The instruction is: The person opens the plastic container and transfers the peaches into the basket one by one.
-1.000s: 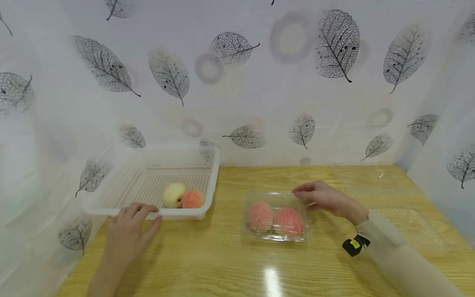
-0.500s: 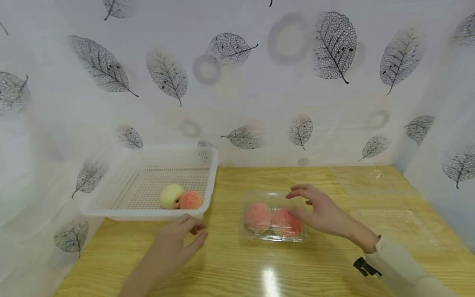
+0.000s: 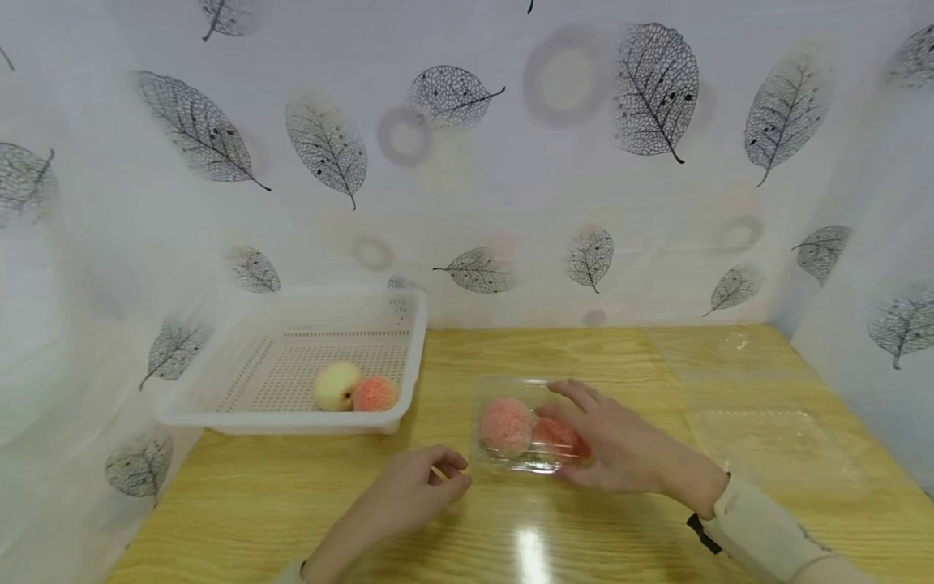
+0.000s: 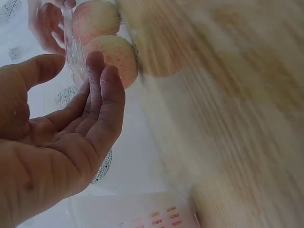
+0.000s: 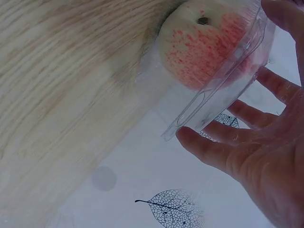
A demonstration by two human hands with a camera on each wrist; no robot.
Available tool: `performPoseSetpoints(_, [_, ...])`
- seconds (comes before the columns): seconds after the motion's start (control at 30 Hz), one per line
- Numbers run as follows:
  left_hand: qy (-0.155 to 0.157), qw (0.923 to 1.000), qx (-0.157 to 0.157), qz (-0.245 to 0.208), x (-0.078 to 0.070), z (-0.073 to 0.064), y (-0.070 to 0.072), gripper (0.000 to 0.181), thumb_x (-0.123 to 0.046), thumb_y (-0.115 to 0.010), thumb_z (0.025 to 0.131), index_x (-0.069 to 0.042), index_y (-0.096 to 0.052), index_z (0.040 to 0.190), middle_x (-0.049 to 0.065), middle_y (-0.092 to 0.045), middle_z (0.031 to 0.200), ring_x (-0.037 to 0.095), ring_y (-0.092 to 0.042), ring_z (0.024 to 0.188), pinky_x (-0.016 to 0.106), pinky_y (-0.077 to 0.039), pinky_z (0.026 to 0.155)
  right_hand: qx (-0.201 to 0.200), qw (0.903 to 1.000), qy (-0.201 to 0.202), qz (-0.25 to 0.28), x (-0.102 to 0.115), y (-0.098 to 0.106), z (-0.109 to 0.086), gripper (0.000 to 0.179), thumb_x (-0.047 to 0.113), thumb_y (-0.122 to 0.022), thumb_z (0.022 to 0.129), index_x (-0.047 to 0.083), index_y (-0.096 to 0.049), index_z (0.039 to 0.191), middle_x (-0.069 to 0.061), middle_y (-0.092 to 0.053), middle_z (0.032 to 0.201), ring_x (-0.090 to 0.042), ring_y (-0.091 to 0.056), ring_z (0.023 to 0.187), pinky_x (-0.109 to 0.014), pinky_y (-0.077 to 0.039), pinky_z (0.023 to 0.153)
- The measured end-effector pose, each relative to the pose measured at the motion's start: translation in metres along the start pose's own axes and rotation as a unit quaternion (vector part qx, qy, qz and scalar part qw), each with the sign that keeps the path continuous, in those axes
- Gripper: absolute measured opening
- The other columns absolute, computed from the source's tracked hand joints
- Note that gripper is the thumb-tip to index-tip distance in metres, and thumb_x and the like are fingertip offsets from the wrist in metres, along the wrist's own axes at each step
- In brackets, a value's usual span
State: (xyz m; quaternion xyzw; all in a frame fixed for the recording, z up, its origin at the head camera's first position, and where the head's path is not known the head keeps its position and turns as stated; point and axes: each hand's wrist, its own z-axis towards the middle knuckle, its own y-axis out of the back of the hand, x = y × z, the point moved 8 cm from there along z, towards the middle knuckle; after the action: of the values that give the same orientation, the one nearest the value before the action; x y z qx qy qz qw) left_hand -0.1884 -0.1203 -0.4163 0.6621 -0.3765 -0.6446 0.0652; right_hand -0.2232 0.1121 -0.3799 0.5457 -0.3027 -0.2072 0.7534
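Observation:
A clear plastic clamshell box (image 3: pixel 481 454) holding two reddish peaches sits mid-table in the head view; its lid looks closed. My right hand (image 3: pixel 620 446) spans the box's right side, thumb at the front and fingers over the top. In the right wrist view, the extended fingers (image 5: pixel 213 147) reach the box's rim, beside a peach (image 5: pixel 199 47) inside. My left hand (image 3: pixel 409 491) is just left of the box, fingers loosely bent and holding nothing. The left wrist view shows its palm (image 4: pixel 52 156) facing the box, a small gap between them.
A white perforated basket (image 3: pixel 292 419) stands at the left, with a pale peach (image 3: pixel 337 386) and a red peach (image 3: pixel 375 394) in its near right corner. Clear plastic containers (image 3: pixel 777 446) lie on the table's right side. A leaf-patterned curtain (image 3: pixel 496 178) closes off the back.
My left hand has left the basket's front rim and come right, close to the box. My right hand has shifted from the box's far right corner to over its right side.

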Motion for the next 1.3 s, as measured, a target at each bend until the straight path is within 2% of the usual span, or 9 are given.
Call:
performPoseSetpoints(0.13, [0.015, 0.9992, 0.011, -0.036, 0.002, 0.014, -0.002, 0.029, -0.033, -0.065, 0.099, -0.008, -0.072, 0.111, 0.002, -0.071, 0.098, 0.016, -0.067, 0.081, 0.026, -0.054, 0.063, 0.002, 0.9992, 0.005, -0.040, 0.002, 0.001, 0.002, 0.074, 0.048, -0.080, 0.079, 0.020, -0.055, 0.143, -0.018, -0.048, 0.154, -0.045, -0.050, 0.138, -0.066, -0.053, 0.093])
performPoseSetpoints(0.3, [0.025, 0.9987, 0.022, -0.040, 0.002, 0.025, -0.005, 0.028, -0.032, -0.067, 0.098, -0.007, -0.073, 0.109, 0.003, -0.071, 0.094, 0.017, -0.069, 0.080, 0.027, -0.055, 0.063, 0.017, 0.9974, 0.004, -0.070, 0.004, -0.002, 0.004, 0.071, 0.047, -0.076, 0.079, 0.020, -0.056, 0.143, -0.016, -0.054, 0.149, -0.045, -0.051, 0.136, -0.066, -0.055, 0.089])
performPoseSetpoints(0.5, [0.034, 0.9983, 0.016, -0.044, 0.003, 0.029, -0.010, 0.022, -0.030, -0.068, 0.097, -0.009, -0.072, 0.101, 0.004, -0.071, 0.089, 0.016, -0.068, 0.075, 0.027, -0.053, 0.061, 0.024, 0.9953, 0.011, -0.093, 0.008, -0.004, 0.006, 0.071, 0.043, -0.074, 0.077, 0.021, -0.056, 0.142, -0.015, -0.055, 0.148, -0.043, -0.053, 0.135, -0.064, -0.056, 0.089])
performPoseSetpoints(0.6, [0.042, 0.9952, 0.022, -0.085, 0.005, 0.030, -0.015, 0.022, -0.028, -0.068, 0.097, -0.006, -0.069, 0.099, 0.007, -0.070, 0.085, 0.015, -0.067, 0.071, 0.026, -0.054, 0.062, 0.029, 0.9945, 0.016, -0.099, 0.009, -0.006, 0.005, 0.071, 0.040, -0.073, 0.078, 0.019, -0.055, 0.143, -0.015, -0.055, 0.149, -0.044, -0.053, 0.135, -0.064, -0.056, 0.089])
performPoseSetpoints(0.67, [0.049, 0.9905, 0.030, -0.125, 0.006, 0.030, -0.020, 0.022, -0.025, -0.067, 0.099, -0.003, -0.067, 0.100, 0.008, -0.070, 0.085, 0.014, -0.066, 0.070, 0.026, -0.055, 0.063, 0.030, 0.9940, 0.018, -0.103, 0.010, -0.006, 0.005, 0.070, 0.039, -0.073, 0.078, 0.019, -0.056, 0.143, -0.015, -0.055, 0.148, -0.043, -0.053, 0.135, -0.063, -0.056, 0.089])
performPoseSetpoints(0.77, [0.069, 0.9787, 0.043, -0.188, 0.009, 0.031, -0.026, 0.021, -0.020, -0.065, 0.100, 0.001, -0.064, 0.103, 0.010, -0.071, 0.087, 0.012, -0.066, 0.069, 0.027, -0.059, 0.065, 0.035, 0.9939, 0.020, -0.103, 0.012, -0.007, 0.004, 0.070, 0.035, -0.072, 0.078, 0.018, -0.056, 0.143, -0.016, -0.054, 0.148, -0.045, -0.052, 0.135, -0.064, -0.056, 0.088])
performPoseSetpoints(0.93, [0.089, 0.9614, 0.049, -0.256, 0.012, 0.033, -0.036, 0.023, -0.015, -0.064, 0.100, 0.007, -0.066, 0.106, 0.007, -0.071, 0.088, 0.008, -0.066, 0.070, 0.027, -0.061, 0.069, 0.031, 0.9927, 0.031, -0.112, 0.014, -0.007, 0.003, 0.071, 0.031, -0.072, 0.075, 0.017, -0.056, 0.143, -0.016, -0.057, 0.144, -0.044, -0.056, 0.131, -0.061, -0.057, 0.086])
performPoseSetpoints(1.1, [0.106, 0.9484, 0.032, -0.297, 0.014, 0.034, -0.047, 0.026, -0.015, -0.064, 0.100, 0.009, -0.067, 0.109, 0.004, -0.072, 0.087, 0.007, -0.067, 0.069, 0.026, -0.062, 0.070, 0.006, 0.9884, 0.054, -0.142, 0.018, -0.004, 0.003, 0.071, 0.032, -0.073, 0.071, 0.017, -0.058, 0.138, -0.012, -0.063, 0.134, -0.036, -0.062, 0.122, -0.050, -0.061, 0.077])
performPoseSetpoints(1.3, [0.123, 0.9330, 0.003, -0.338, 0.014, 0.033, -0.052, 0.029, -0.018, -0.068, 0.098, 0.009, -0.069, 0.109, 0.000, -0.076, 0.083, 0.004, -0.067, 0.065, 0.026, -0.062, 0.068, -0.011, 0.9854, 0.069, -0.155, 0.022, -0.003, 0.003, 0.069, 0.029, -0.075, 0.069, 0.017, -0.060, 0.135, -0.008, -0.065, 0.126, -0.031, -0.064, 0.113, -0.043, -0.061, 0.073])
